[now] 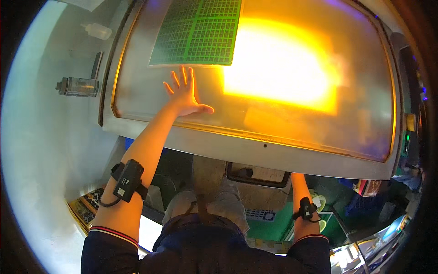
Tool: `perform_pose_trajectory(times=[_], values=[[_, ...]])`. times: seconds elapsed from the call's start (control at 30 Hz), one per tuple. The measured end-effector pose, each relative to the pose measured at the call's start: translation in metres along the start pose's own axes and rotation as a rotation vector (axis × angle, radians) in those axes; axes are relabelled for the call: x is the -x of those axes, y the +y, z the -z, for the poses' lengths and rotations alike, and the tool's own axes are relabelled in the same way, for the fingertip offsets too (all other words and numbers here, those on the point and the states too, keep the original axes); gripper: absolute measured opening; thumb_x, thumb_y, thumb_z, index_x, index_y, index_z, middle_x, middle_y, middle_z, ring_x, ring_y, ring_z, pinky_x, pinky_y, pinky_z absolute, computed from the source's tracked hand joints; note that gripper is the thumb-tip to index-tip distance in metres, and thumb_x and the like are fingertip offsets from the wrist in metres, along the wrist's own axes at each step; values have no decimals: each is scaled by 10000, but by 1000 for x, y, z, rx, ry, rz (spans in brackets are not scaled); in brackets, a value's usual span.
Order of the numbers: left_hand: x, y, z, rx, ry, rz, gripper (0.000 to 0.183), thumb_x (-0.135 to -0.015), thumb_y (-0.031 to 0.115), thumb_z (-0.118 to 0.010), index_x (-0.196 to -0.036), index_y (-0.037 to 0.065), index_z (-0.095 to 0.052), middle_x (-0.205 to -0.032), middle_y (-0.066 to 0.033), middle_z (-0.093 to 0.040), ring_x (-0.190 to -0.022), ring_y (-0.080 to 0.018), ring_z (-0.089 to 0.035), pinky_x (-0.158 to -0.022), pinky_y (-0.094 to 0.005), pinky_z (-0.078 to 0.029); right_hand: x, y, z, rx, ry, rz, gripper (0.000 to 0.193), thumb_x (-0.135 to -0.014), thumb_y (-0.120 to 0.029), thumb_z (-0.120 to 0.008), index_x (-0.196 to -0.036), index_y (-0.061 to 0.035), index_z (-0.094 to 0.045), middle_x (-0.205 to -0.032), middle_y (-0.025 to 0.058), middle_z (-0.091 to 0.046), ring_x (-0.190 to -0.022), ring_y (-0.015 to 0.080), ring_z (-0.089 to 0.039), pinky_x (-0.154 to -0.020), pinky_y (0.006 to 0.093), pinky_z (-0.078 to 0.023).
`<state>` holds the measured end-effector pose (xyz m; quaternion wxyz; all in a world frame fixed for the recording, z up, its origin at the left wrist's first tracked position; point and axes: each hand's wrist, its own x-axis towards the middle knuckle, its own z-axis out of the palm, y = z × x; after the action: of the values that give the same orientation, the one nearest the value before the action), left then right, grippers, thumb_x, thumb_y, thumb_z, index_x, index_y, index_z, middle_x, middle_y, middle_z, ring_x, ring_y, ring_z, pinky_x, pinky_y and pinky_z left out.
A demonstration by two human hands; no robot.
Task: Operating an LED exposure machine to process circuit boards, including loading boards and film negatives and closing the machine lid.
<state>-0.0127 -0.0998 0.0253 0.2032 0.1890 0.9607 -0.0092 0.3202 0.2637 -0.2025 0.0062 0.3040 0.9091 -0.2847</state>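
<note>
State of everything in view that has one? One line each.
Left hand: open, fingers spread, fingertips at the green sheet's near edge; contact unclear.
Right hand: hidden beyond the table's near edge.
Green sheet: flat on the table.
Bright patch: glowing, washed out.
Small green light: lit.
Black forearm devices: strapped on, one per arm.

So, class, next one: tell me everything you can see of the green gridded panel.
The green gridded panel looks thin and flat, its material unclear. Brighter green strips split its fine, darker grid into blocks. It lies on the grey framed surface, cut off by the picture's upper edge. Glaring yellow-white light borders its right side. The spread left hand has its fingertips close to the near edge; whether they touch cannot be told.
</note>
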Motion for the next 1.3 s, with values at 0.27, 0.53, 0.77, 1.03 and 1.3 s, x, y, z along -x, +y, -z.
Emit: perform_pose_trajectory(times=[0.27,0.53,0.77,1.03,1.3], values=[[-7,9,7,14,-17,-1,1625,-431,888,-706,-1550,74,145,-1607,-213,199,-1458,-481,180,-1081,-733,78,59,20,41,139,-29,-42,434,-775,-151,-716,-1177,-25,-612,-1129,200,-665,-1119,390,-604,-928,439,-492],[-11,18,0,9,-23,0,1572,-475,878,-694,-1556,90,132,-1612,-193,201,-1457,-503,143,-1067,-766,37,286,22,66,-594,-161,-998,497,-698,-60,-672,-1186,6,-603,-972,154,-665,-851,288,-639,-735,456,-520],[-13,-3,8,33,-34,15,1463,-556,849,-689,-1571,143,93,-1609,-179,218,-1462,-486,148,-1067,-768,27,478,-4,97,-1030,397,-1197,311,-747,-55,-593,-1057,-45,-617,-756,50,-590,-611,177,-537,-578,329,-449],[17,7,5,74,-143,22,1394,-587,826,-687,-1581,124,-7,-1618,-198,161,-1474,-475,113,-1069,-772,34,467,10,213,-664,640,-782,517,-656,32,-534,-1171,19,-583,-996,156,-655,-818,304,-658,-683,384,-520],[187,95,59,-177,312,-845,1078,-759,493,-779,-1564,116,-168,-1620,-191,-102,-1473,-490,-54,-1128,-695,-158,235,-146,322,261,59,-34,445,-772,-71,-627,-1215,-108,-641,-1064,111,-719,-959,343,-688,-814,417,-539]])
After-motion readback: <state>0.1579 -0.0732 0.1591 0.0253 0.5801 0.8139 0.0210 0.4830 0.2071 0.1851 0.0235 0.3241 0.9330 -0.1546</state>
